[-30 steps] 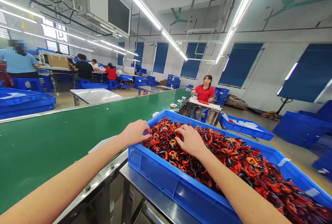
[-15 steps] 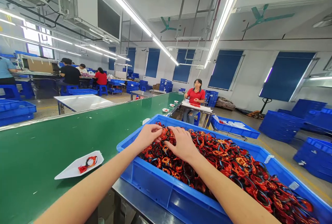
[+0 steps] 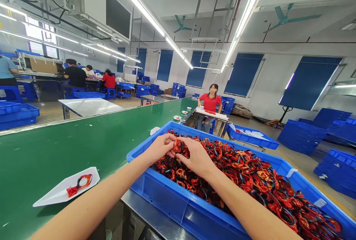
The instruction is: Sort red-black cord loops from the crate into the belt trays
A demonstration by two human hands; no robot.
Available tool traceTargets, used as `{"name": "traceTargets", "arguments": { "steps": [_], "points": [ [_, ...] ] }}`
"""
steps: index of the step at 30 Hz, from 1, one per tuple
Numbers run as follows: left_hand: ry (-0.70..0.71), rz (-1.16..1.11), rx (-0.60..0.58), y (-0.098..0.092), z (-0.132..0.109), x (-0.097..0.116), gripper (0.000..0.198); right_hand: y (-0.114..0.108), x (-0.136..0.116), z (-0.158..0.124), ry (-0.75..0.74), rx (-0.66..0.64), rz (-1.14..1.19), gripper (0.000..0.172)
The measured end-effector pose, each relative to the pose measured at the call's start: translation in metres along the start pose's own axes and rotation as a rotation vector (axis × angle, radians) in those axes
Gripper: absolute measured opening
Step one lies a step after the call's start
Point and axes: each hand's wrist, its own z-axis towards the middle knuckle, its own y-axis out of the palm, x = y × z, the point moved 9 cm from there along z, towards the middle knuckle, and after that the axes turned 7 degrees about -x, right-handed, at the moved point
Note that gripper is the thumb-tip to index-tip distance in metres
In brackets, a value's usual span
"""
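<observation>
My left hand point(image 3: 158, 149) and my right hand point(image 3: 196, 157) meet above the near middle of a blue plastic crate point(image 3: 178, 197). Their fingers close from both sides on a red-and-black loop point(image 3: 178, 146), which rises slightly from the heap. The crate is full of tangled red, orange and black loops point(image 3: 244, 180). Left of the crate, a white paper tray point(image 3: 52, 192) lies on the green conveyor belt point(image 3: 69, 147), near my left forearm. A red-and-black loop point(image 3: 79, 184) rests on that tray.
The crate stands on a steel table point(image 3: 144, 214) beside the belt. At the belt's far end, a co-worker in a red shirt point(image 3: 210, 103) sits at a small table. Blue crates point(image 3: 302, 136) are stacked on the floor to the right.
My hands have drawn together and closed on a loop above the heap. The view has shifted, and the white tray with its loop now shows fully left of my forearm.
</observation>
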Motion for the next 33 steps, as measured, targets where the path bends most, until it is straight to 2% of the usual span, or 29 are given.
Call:
{"name": "traceTargets", "arguments": {
  "steps": [15, 23, 33],
  "points": [
    [-0.063, -0.120, -0.015, 0.002, -0.003, -0.004, 0.028, -0.006, -0.005, -0.002, -0.017, 0.015, 0.034, 0.042],
    [-0.014, -0.209, 0.012, -0.004, -0.002, -0.001, 0.030, -0.013, 0.002, -0.003, 0.061, 0.084, 0.002, 0.035],
    [0.010, -0.189, -0.028, -0.001, -0.004, 0.002, 0.037, -0.012, 0.001, -0.003, 0.085, 0.069, 0.048, 0.035]
  ]
}}
